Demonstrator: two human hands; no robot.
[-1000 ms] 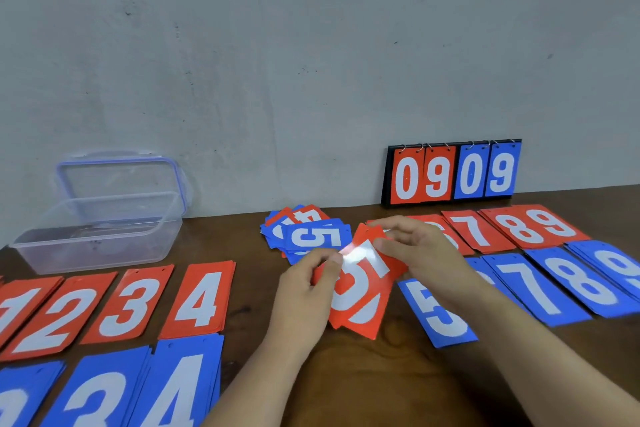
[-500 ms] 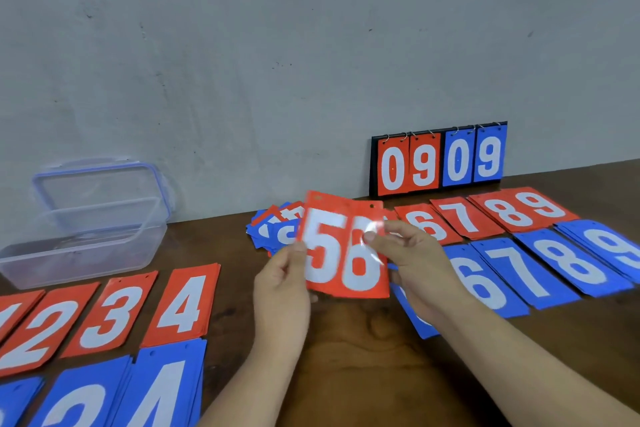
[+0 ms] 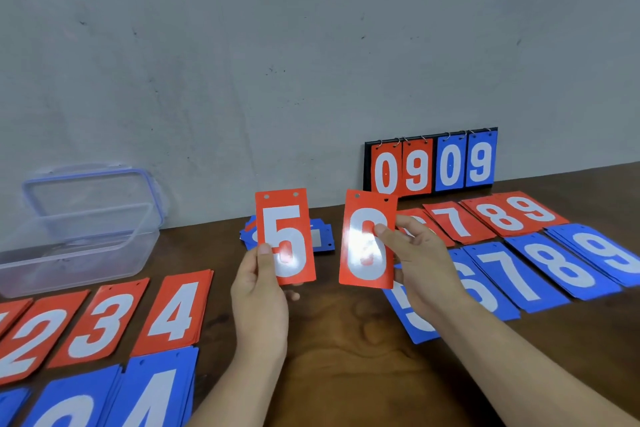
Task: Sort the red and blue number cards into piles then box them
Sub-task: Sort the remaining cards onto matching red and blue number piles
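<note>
Cards held: red 5 card (image 3: pixel 285 236) and red 6 card (image 3: pixel 367 239), both upright above the worktop (image 3: pixel 346 340), side by side with a gap between them.
Left hand (image 3: pixel 259 291): fingers (image 3: pixel 265 253) curled round the lower left edge of the 5.
Right hand (image 3: pixel 426 270): pinching the 6 at its right edge.
Box (image 3: pixel 79 246): clear, open, far left by the wall, lid (image 3: pixel 93 191) standing behind it.
Red piles (image 3: pixel 173 315): 2, 3, 4 at left; 7, 8, 9 at right.
Blue piles (image 3: pixel 554 263): nearer row, both sides.
Loose heap (image 3: pixel 322 239): mostly blue, behind the 5.
Scoreboard (image 3: pixel 431 163): against the wall, reading 0909.
</note>
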